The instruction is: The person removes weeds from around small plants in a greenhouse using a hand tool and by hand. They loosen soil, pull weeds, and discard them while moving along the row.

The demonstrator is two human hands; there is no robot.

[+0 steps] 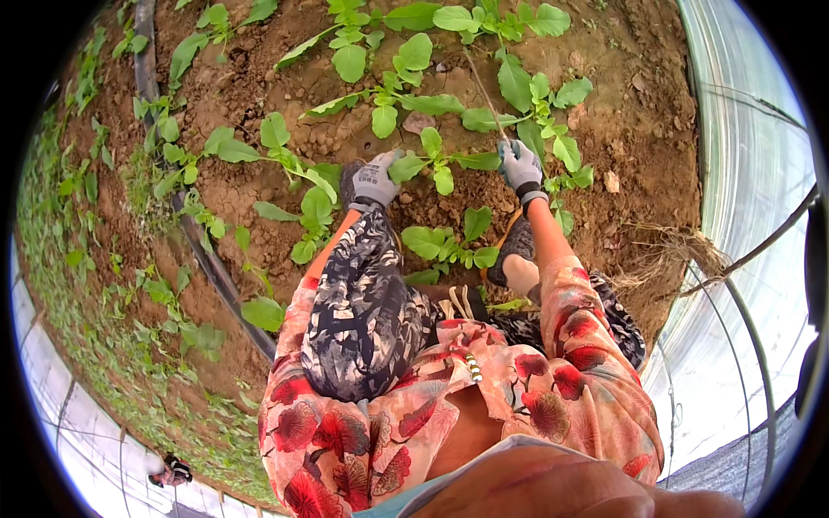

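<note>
My right hand [522,167], in a grey knitted work glove, grips the near end of a thin brown rod or stick [482,87]. The rod slants away to the upper left, its far end low among the leaves of a broad-leaved seedling [515,81]. In a matching glove, my left hand [377,180] is low by my shoe, beside a leaf of a small green seedling [432,158]. Its fingers point down and are mostly hidden, so I cannot tell whether they hold anything. That seedling stands in brown soil between both hands.
Close before me grows another seedling [447,243], between my feet. More young plants [314,210] stand to the left. A black irrigation hose [207,259] runs along the soil. Plastic sheeting [745,129] walls the right side, with dry roots [686,259] near it. A distant person [171,471] appears lower left.
</note>
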